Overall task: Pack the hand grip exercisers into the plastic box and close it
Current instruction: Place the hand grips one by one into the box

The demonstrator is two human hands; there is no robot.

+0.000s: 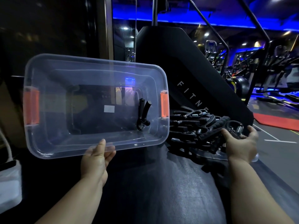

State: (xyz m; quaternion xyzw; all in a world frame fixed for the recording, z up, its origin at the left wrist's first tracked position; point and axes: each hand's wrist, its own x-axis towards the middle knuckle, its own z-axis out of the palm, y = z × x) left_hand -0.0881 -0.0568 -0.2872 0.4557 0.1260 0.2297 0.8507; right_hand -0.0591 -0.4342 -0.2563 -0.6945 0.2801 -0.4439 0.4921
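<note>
A clear plastic box (pixel 48 147) with orange side latches (pixel 164 105) is tilted toward me, its opening facing the camera. My left hand (pixel 97 157) grips its near rim, thumb on top. One black hand grip exerciser (pixel 143 115) lies inside at the right end. To the box's right sits a pile of several black exercisers (pixel 192 125) on what looks like a clear lid (pixel 210 156). My right hand (pixel 242 143) grips an exerciser (pixel 226 125) at the pile's right edge, fingers curled round its spring end.
The pile and box are on a dark treadmill belt (pixel 161 183) with the black machine console (pixel 178 70) rising behind. A white bag (pixel 8 183) lies at the left. Gym machines (pixel 267 70) stand at the back right beyond a red mat (pixel 278 119).
</note>
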